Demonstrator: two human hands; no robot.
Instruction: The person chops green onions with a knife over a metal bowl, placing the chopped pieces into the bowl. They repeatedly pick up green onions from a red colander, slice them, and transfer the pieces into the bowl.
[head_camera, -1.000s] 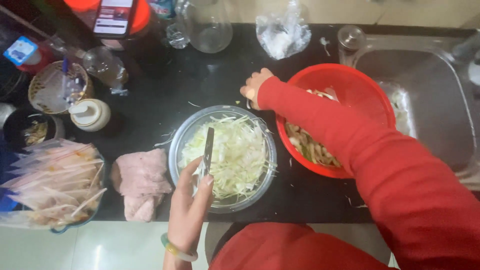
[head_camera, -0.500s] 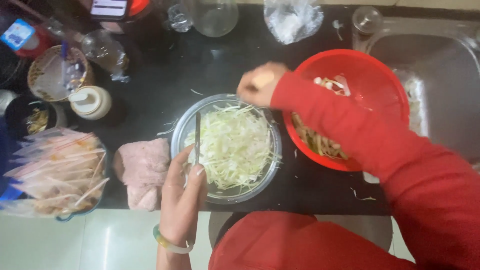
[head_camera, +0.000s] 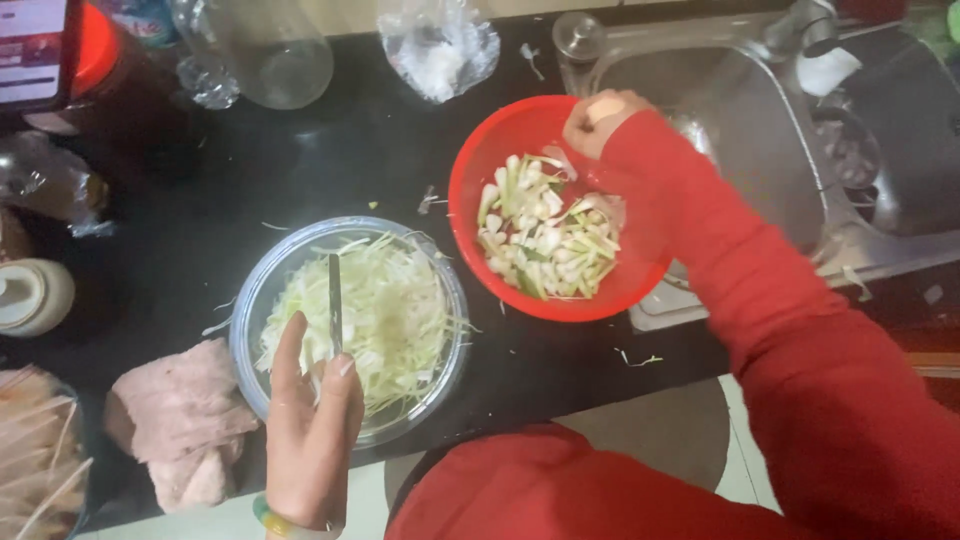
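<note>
While a knife (head_camera: 335, 303) is gripped by the left hand (head_camera: 312, 430) over a glass bowl (head_camera: 262, 290) of shredded cabbage (head_camera: 385, 310), the right hand (head_camera: 598, 120) is closed over a red bowl (head_camera: 490, 150) of chopped vegetables (head_camera: 545, 240).

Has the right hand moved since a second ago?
Yes. The right hand has gone from the near-left rim of the red bowl, by the glass bowl, to the red bowl's far rim, toward the sink.

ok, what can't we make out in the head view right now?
- Right hand: fingers curled over the red bowl rim, so what they pinch is hidden.
- Knife: handle covered by the left hand grip.
- Sticks: cut off by the left edge.
- Sink contents: blurred.
</note>
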